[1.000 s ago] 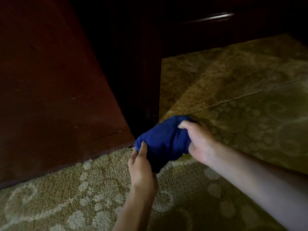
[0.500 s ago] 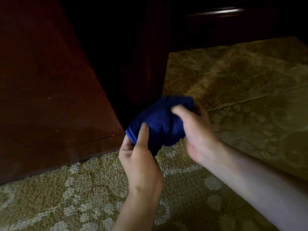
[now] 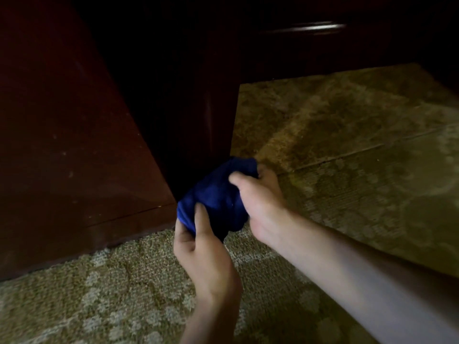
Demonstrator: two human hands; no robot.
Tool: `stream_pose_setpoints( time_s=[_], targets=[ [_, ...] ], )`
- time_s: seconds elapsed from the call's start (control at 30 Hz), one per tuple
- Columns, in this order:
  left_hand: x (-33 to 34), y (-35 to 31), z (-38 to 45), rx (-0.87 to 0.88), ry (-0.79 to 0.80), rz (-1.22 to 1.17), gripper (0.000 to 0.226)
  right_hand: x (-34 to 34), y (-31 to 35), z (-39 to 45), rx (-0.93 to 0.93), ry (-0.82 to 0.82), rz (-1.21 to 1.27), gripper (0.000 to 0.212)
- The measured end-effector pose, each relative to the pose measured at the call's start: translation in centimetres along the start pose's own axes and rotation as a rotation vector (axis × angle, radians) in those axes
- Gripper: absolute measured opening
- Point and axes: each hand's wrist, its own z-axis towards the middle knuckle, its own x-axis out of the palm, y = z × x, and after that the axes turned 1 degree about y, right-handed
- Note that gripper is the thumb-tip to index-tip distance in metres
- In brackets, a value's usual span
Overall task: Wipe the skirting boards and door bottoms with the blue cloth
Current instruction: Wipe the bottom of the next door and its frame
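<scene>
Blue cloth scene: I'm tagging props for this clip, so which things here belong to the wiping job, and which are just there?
Belongs to the job:
blue cloth, bunched, gripped by left hand and right hand
reddish wooden panel with its bottom strip

Just there:
patterned carpet
shiny metal handle in the dark background

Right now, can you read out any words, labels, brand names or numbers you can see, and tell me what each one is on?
None: no readable text anywhere.
Blue cloth, held by the left hand and right hand: no label showing.
Dark wooden door and patterned carpet: no writing.
</scene>
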Motion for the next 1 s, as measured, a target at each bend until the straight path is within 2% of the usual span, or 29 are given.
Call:
stream_pose_setpoints(
  time_s=[0.07,0.13,0.2,0.3,0.4,0.47,0.57,0.67,0.73,0.87,0.93,1.0],
  targets=[
    [0.2,-0.2,-0.3,0.095,0.034,0.030,0.028,-0.1,0.8,-0.4,-0.101,0.015,0.017,0.019],
    [0.0,0.0,0.0,0.112,0.066,0.076,0.028,-0.2,0.7,-0.2,-0.150,0.001,0.019,0.021],
    [-0.8,0.5,0.5,0.023,0.064,0.132,0.027,-0.1,-0.6,0.4,-0.077,0.003,-0.026,0.027],
    [-1.6,0.8,1.1,-0.165,0.001,0.175,0.026,0.4,-2.5,1.1,0.012,0.011,-0.233,0.035],
    [-1.5,0.2,1.1,-0.236,0.000,0.122,0.029,1.0,-2.3,1.1,0.051,0.001,-0.284,0.042],
    [-0.8,-1.1,0.5,-0.189,0.058,0.069,0.030,0.9,-0.7,0.6,0.010,-0.022,-0.190,0.032],
    [0.6,-3.2,-0.6,0.016,0.197,0.009,0.033,0.1,2.4,0.2,-0.187,0.031,-0.049,0.013],
    [1.2,-3.5,-1.5,0.080,0.242,0.020,0.034,-0.5,3.6,-0.5,-0.305,0.093,0.029,0.012],
    [0.2,-2.3,-0.7,-0.029,0.164,0.031,0.032,-0.3,1.5,-0.1,-0.241,0.068,-0.016,0.022],
    [-1.6,-0.7,1.1,-0.339,-0.006,-0.062,0.029,1.0,-2.4,0.9,0.068,0.048,-0.215,0.057],
    [-1.9,-0.5,1.6,-0.397,-0.035,-0.078,0.031,1.3,-2.1,1.1,0.112,0.050,-0.207,0.056],
    [-1.4,-1.6,1.1,-0.351,0.024,-0.091,0.028,1.1,-0.5,0.8,0.046,0.032,-0.159,0.036]
  ],
)
